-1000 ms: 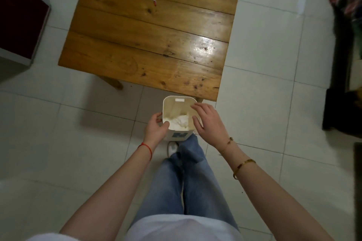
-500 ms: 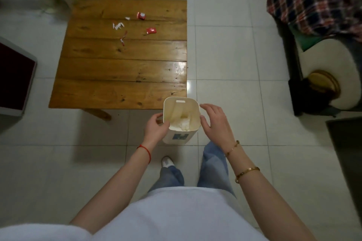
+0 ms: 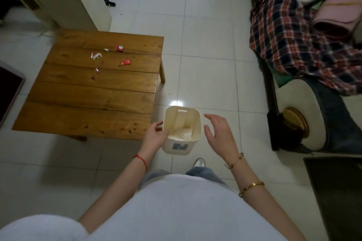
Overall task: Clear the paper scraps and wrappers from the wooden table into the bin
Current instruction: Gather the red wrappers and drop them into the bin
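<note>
A cream plastic bin (image 3: 184, 147) with white paper inside stands on the tiled floor just off the near right corner of the wooden table (image 3: 88, 107). My left hand (image 3: 155, 137) grips the bin's left wall at the rim. My right hand (image 3: 219, 133) hovers to the right of the bin, fingers spread, holding nothing and not touching it. At the far side of the table lie two red wrappers (image 3: 126, 62) (image 3: 119, 48), white paper scraps (image 3: 96, 55) and a thin red-and-white strip (image 3: 99, 66).
A sofa with a plaid blanket (image 3: 290, 41) fills the right side. A cream box (image 3: 72, 0) stands beyond the table, a dark red panel (image 3: 7, 92) to its left, a dark mat (image 3: 337, 191) at lower right. My shoe (image 3: 199, 162) is just behind the bin.
My right hand has come off the bin's rim and moved to the right, opening. The view has pulled back and up, so the whole table and the sofa show.
</note>
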A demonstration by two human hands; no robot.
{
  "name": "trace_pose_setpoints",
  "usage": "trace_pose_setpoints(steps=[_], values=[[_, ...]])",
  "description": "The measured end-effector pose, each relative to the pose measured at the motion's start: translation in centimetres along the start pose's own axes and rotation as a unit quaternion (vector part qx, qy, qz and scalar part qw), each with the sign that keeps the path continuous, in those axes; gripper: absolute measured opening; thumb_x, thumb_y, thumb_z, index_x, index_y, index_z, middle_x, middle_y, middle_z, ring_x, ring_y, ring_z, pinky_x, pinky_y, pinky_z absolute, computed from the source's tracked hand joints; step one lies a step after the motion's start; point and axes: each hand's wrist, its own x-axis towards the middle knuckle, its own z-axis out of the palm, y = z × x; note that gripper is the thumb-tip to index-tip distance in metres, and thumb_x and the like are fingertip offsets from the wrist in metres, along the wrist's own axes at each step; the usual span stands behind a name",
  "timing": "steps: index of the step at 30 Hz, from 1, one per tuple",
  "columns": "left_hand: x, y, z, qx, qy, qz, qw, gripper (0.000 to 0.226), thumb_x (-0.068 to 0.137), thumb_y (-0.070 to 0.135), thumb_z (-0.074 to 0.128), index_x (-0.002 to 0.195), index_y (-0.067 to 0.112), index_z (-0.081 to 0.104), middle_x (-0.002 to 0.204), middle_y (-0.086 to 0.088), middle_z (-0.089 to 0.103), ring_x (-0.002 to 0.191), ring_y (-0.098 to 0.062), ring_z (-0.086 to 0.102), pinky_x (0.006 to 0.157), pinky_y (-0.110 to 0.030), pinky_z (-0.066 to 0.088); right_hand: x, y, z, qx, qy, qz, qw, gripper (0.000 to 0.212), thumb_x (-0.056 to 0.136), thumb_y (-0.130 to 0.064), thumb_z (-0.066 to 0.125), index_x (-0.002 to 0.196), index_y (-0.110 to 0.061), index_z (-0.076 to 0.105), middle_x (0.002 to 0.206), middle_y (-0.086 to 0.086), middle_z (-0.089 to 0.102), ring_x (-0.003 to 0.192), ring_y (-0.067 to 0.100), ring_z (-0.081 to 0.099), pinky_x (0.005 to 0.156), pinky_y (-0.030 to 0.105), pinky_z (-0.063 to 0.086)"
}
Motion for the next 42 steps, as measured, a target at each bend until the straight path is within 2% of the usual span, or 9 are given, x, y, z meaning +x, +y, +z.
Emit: trace_pose_setpoints(steps=[2, 6, 12, 19, 21, 26, 30, 36, 42], values=[[0.5, 1.5, 2.1, 0.008, 0.013, 0.012, 1.0, 0.049, 0.086, 0.018, 0.061, 0.133, 0.016, 0.048, 0.126, -0.004, 0.058, 0.099, -0.017, 0.058, 0.083, -0.037, 0.055, 1.6, 1.8, -1.8, -0.003, -0.007, -0.016, 1.0, 0.037, 0.096, -0.019, 0.051, 0.132, -0.012, 0.053, 0.131, 0.004, 0.057, 0.124, 0.019, 0.047, 0.108, 0.033, 0.038], [1.7, 4.5, 5.6, -0.011, 0.038, 0.012, 0.999, 0.047, 0.085, 0.017, 0.059, 0.132, 0.019, 0.049, 0.127, -0.004, 0.058, 0.103, -0.02, 0.059, 0.087, -0.043, 0.055, 5.3, 4.7, -4.5, 0.004, -0.021, -0.038, 0.999, 0.037, 0.096, -0.019, 0.05, 0.132, -0.012, 0.052, 0.13, 0.004, 0.057, 0.124, 0.019, 0.046, 0.108, 0.032, 0.036], [4.6, 8.5, 9.0, 0.006, 0.064, 0.038, 0.997, 0.047, 0.086, 0.022, 0.061, 0.131, 0.022, 0.05, 0.126, -0.002, 0.059, 0.089, -0.008, 0.055, 0.067, -0.019, 0.046, 11.4, 7.3, -6.6, 0.008, -0.026, -0.059, 0.998, 0.035, 0.096, -0.021, 0.05, 0.13, -0.015, 0.052, 0.128, 0.003, 0.058, 0.122, 0.019, 0.047, 0.104, 0.028, 0.035], [11.4, 12.9, 10.5, -0.018, 0.094, 0.01, 0.995, 0.047, 0.085, 0.022, 0.062, 0.13, 0.02, 0.052, 0.126, -0.003, 0.061, 0.094, -0.012, 0.056, 0.084, -0.033, 0.053, 20.9, 9.1, -7.3, -0.004, -0.057, -0.091, 0.994, 0.034, 0.097, -0.023, 0.049, 0.13, -0.015, 0.053, 0.128, 0.003, 0.058, 0.12, 0.019, 0.047, 0.104, 0.03, 0.037], [13.6, 14.1, 10.5, -0.032, 0.103, -0.001, 0.994, 0.047, 0.085, 0.023, 0.063, 0.13, 0.02, 0.052, 0.126, -0.003, 0.06, 0.095, -0.012, 0.056, 0.081, -0.032, 0.053, 24.2, 9.0, -7.4, -0.007, -0.076, -0.105, 0.992, 0.035, 0.097, -0.025, 0.048, 0.13, -0.014, 0.053, 0.129, 0.003, 0.058, 0.121, 0.019, 0.047, 0.105, 0.031, 0.038], [19.2, 17.1, 9.8, -0.059, 0.141, -0.03, 0.988, 0.048, 0.083, 0.022, 0.065, 0.13, 0.017, 0.052, 0.126, -0.003, 0.06, 0.094, -0.01, 0.053, 0.061, -0.013, 0.041, 33.4, 7.7, -7.6, -0.019, -0.129, -0.145, 0.981, 0.036, 0.097, -0.025, 0.049, 0.132, -0.014, 0.052, 0.131, 0.004, 0.057, 0.124, 0.02, 0.046, 0.105, 0.03, 0.036], [22.9, 18.6, 8.8, -0.095, 0.165, -0.06, 0.98, 0.049, 0.08, 0.019, 0.065, 0.128, 0.019, 0.052, 0.124, -0.003, 0.062, 0.094, -0.012, 0.057, 0.066, -0.019, 0.048, 40.4, 6.1, -7.1, -0.028, -0.153, -0.18, 0.971, 0.036, 0.097, -0.023, 0.05, 0.132, -0.014, 0.052, 0.131, 0.004, 0.057, 0.123, 0.021, 0.047, 0.106, 0.033, 0.037], [26.4, 19.6, 7.4, -0.168, 0.214, -0.112, 0.956, 0.047, 0.077, 0.017, 0.065, 0.123, 0.023, 0.054, 0.12, 0.001, 0.064, 0.091, -0.009, 0.06, 0.064, -0.018, 0.048, 48.3, 2.9, -4.9, -0.049, -0.207, -0.254, 0.944, 0.037, 0.097, -0.025, 0.048, 0.133, -0.015, 0.052, 0.132, 0.003, 0.057, 0.123, 0.02, 0.047, 0.106, 0.032, 0.036], [28.7, 18.7, 7.6, -0.265, 0.291, -0.186, 0.9, 0.052, 0.076, 0.014, 0.063, 0.126, 0.018, 0.053, 0.124, -0.004, 0.062, 0.099, -0.015, 0.06, 0.083, -0.031, 0.053, 55.0, -0.8, -0.4, -0.082, -0.287, -0.347, 0.889, 0.037, 0.097, -0.025, 0.047, 0.132, -0.013, 0.052, 0.13, 0.007, 0.058, 0.121, 0.022, 0.048, 0.103, 0.031, 0.037]])
